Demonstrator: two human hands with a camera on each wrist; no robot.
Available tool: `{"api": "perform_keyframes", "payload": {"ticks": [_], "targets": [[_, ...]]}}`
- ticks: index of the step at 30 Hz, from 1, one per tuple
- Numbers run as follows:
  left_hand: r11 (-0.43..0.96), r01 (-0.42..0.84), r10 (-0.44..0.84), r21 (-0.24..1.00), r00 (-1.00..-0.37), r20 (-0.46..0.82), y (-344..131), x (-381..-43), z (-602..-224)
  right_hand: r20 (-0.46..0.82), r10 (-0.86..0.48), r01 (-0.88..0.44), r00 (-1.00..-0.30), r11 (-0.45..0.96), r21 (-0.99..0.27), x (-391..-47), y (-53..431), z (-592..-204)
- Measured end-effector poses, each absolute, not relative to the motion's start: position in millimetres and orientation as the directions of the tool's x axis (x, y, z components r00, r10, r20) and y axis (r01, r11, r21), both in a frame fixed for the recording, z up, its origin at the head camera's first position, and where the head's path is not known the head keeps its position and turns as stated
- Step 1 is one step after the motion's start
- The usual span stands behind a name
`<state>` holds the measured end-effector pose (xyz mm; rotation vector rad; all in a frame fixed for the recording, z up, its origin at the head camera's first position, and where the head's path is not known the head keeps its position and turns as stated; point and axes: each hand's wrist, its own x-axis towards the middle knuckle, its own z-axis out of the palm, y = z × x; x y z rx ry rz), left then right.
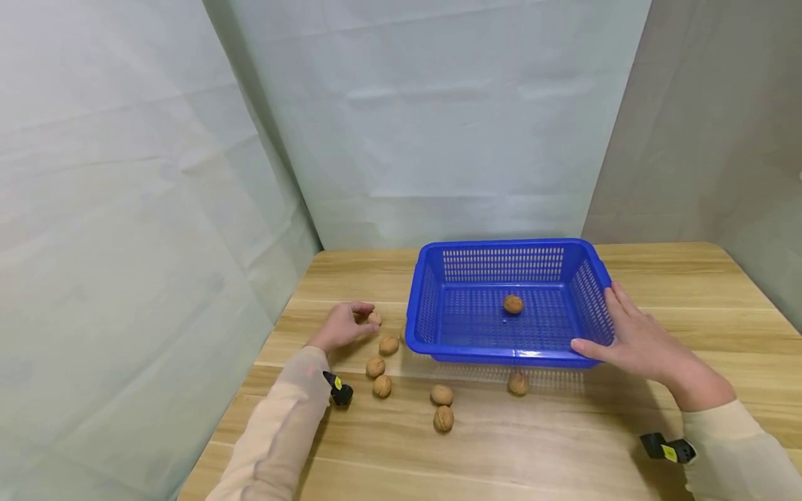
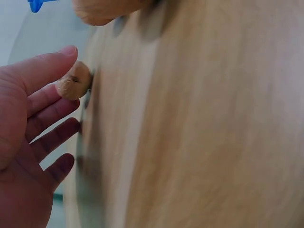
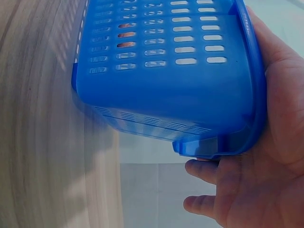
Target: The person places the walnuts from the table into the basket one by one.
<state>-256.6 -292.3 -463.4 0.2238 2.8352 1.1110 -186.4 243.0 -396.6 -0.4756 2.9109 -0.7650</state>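
Note:
On the table to the left, my left hand [image 1: 343, 325] reaches around a walnut [image 1: 374, 318], thumb on one side and fingers on the other. In the left wrist view that walnut [image 2: 75, 81] sits between the thumb and the loosely extended fingers. A blue plastic basket [image 1: 476, 353] with slotted walls stands to the right, one walnut [image 1: 514, 304] inside it. My right hand [image 1: 645, 344] grips its right front corner, thumb over the rim. Seen from the right wrist, the palm [image 3: 285, 156] lies against the basket's rim [image 3: 259, 71].
Several loose walnuts lie in front of the basket, among them one by the left hand [image 1: 389, 345], a pair [image 1: 442, 407] nearer the front, and one [image 1: 518, 383] below the basket's front rim. Pale cloth [image 1: 451, 139] hangs behind the wooden table [image 1: 532, 452].

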Motion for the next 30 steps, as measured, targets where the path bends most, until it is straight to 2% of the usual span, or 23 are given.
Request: {"api": "perform_keyframes", "payload": {"ticks": [19, 27, 30], "targets": [[0.767, 0.18, 0.179, 0.615, -0.982, 0.065, -290.2, -257.1, -472.8, -0.02, -0.314, -0.262, -0.949, 0.824, -0.503, -184.8, 241.6, -395.8], [0.763, 0.119, 0.144, 0.635, -0.99, 0.012, -288.4, -255.5, -459.1, -0.018, -0.31, -0.259, -0.951, 0.825, -0.501, -184.9, 240.6, -395.2], [0.755, 0.129, 0.143, 0.642, -0.989, 0.032, -284.9, -256.5, -447.9, -0.012, -0.31, -0.263, -0.951, 0.825, -0.501, -185.3, 240.5, -394.7]]}}
